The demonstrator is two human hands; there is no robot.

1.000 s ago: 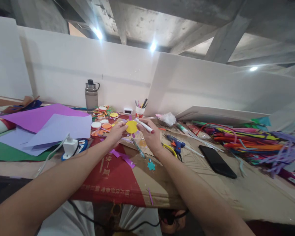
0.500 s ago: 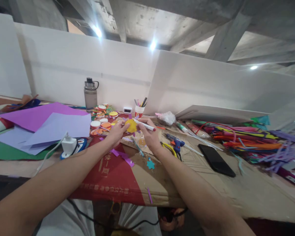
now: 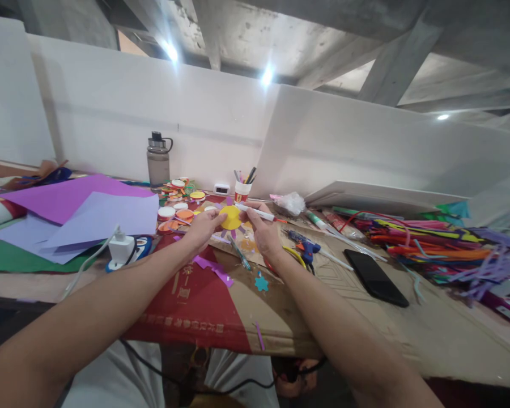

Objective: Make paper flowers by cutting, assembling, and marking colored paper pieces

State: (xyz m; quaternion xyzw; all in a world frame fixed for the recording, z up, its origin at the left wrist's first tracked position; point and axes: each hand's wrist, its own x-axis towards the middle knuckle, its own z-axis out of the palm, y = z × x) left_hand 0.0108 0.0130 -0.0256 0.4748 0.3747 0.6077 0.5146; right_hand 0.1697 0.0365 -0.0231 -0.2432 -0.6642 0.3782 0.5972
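Note:
Above the middle of the table, my left hand [image 3: 207, 228] pinches the left edge of a yellow paper disc [image 3: 230, 217] with purple strips sticking out around its rim. My right hand [image 3: 261, 229] is closed around a white pen [image 3: 257, 212] with a red end, lying nearly level, its left end close to the disc's upper right edge. Whether the right fingers also touch the disc, I cannot tell. Below the hands lie a slim teal pen [image 3: 239, 253], purple paper scraps [image 3: 215, 269] and a small teal paper flower [image 3: 261, 281].
A blue glue gun [image 3: 308, 249] and a black phone [image 3: 375, 277] lie to the right, before a heap of coloured pipe cleaners [image 3: 442, 243]. A water bottle [image 3: 158, 164] and a paper cup [image 3: 242, 191] of pens stand behind. Purple sheets [image 3: 80, 198] and a white plug [image 3: 122, 249] are left.
The disc has moved slightly right and now faces me more, with its purple strips showing more below. The pen has turned a little flatter and shifted right with my right hand.

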